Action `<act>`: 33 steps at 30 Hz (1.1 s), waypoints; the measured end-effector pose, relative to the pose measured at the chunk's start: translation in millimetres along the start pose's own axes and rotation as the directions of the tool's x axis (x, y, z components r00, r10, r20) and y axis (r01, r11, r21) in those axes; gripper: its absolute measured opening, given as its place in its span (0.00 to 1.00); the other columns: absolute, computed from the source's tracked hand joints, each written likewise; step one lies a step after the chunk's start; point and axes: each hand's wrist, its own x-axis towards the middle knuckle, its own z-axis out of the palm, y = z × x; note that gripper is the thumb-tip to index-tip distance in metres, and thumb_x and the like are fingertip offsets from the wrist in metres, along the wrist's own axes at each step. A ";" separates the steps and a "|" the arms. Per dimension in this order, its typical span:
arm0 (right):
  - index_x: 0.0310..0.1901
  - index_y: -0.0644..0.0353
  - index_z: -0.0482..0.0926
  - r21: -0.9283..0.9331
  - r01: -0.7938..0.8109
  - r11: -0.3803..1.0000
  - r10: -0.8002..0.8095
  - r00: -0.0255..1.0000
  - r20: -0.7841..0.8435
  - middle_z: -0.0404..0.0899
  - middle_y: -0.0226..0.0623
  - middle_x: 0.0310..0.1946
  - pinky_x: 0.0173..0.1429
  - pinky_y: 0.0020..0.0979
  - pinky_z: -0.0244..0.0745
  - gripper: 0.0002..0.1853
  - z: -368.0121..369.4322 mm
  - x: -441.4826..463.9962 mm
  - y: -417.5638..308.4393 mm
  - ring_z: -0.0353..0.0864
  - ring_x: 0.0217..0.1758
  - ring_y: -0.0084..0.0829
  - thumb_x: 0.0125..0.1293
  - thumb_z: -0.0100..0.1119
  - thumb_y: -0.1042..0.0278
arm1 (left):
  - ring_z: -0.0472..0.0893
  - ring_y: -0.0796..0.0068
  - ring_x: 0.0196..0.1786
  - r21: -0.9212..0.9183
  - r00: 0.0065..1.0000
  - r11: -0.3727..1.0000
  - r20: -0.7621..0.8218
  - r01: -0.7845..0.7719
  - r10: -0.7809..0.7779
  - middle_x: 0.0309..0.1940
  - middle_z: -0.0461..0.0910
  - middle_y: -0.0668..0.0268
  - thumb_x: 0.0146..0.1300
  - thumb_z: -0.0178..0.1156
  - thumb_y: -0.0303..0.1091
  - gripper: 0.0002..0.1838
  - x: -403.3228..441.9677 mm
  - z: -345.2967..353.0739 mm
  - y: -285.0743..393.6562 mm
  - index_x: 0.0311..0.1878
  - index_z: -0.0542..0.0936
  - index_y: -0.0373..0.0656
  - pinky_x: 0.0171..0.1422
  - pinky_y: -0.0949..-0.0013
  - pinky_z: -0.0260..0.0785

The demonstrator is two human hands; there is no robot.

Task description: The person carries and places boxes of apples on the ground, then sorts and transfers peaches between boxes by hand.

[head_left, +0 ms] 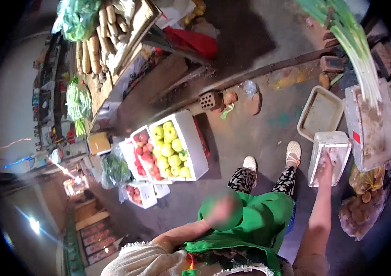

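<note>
Head view: closest to you is your green apron, with your left hand in front of it; that hand is blurred, so I cannot tell whether its fingers are clenched or released. Your right arm stretches down to a small white box on the floor, right of your shoes. Your right hand reaches into the box's near side; I cannot tell whether its fingers grasp anything. Just beyond that box lies a shallow tray, and beside both stands a bigger box with long spring onions over it. Farther off, to your left, green apples fill a white carton.
</note>
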 end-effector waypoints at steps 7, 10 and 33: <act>0.65 0.51 0.71 -0.154 -0.116 0.981 0.087 0.979 -0.185 0.72 0.32 0.61 0.68 0.40 0.61 0.33 29.0 82.4 -49.2 0.67 0.64 0.36 0.60 0.68 0.48 | 0.71 0.54 0.64 -0.142 0.963 0.954 -0.018 0.265 -0.270 0.66 0.66 0.49 0.71 0.47 0.41 0.30 -20.1 48.8 75.9 0.72 0.59 0.36 0.70 0.52 0.62; 0.58 0.50 0.75 -0.108 -0.277 0.955 0.237 0.928 -0.288 0.78 0.30 0.47 0.52 0.32 0.70 0.26 -11.8 129.5 -42.2 0.75 0.49 0.30 0.62 0.67 0.50 | 0.73 0.57 0.61 -0.267 0.923 0.890 0.210 0.370 -0.322 0.64 0.68 0.51 0.72 0.47 0.41 0.30 -6.4 19.4 95.2 0.72 0.60 0.37 0.68 0.56 0.64; 0.74 0.61 0.55 -0.773 0.457 0.439 0.052 0.847 0.530 0.69 0.47 0.67 0.69 0.31 0.63 0.35 236.9 -162.8 -16.7 0.70 0.67 0.32 0.66 0.54 0.83 | 0.75 0.50 0.55 -0.591 0.807 0.639 0.034 0.492 -0.590 0.56 0.73 0.47 0.65 0.55 0.36 0.24 46.1 6.5 124.9 0.62 0.71 0.35 0.58 0.51 0.69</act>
